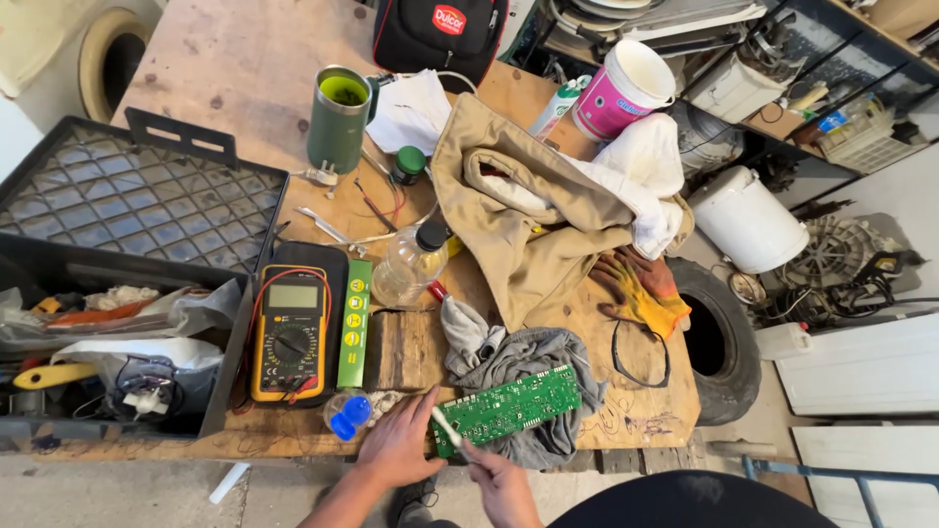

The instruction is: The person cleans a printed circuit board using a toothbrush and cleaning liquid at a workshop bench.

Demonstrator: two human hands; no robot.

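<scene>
The table (245, 78) is rough, scratched wood, the grey rag (528, 357) is soft cloth, and the bottle (406, 269) is shiny clear plastic.

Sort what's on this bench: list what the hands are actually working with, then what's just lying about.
In use:
left hand steadying the green circuit board
right hand holding a small white brush
grey rag under the board

Lying about:
yellow multimeter
green tumbler
clear plastic bottle
tan jacket
orange work gloves
white bucket

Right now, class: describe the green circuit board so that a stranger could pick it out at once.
Find the wooden workbench and its near edge. There the circuit board lies on a grey rag, beside the left hand. It is the only flat green strip studded with tiny components.
</scene>
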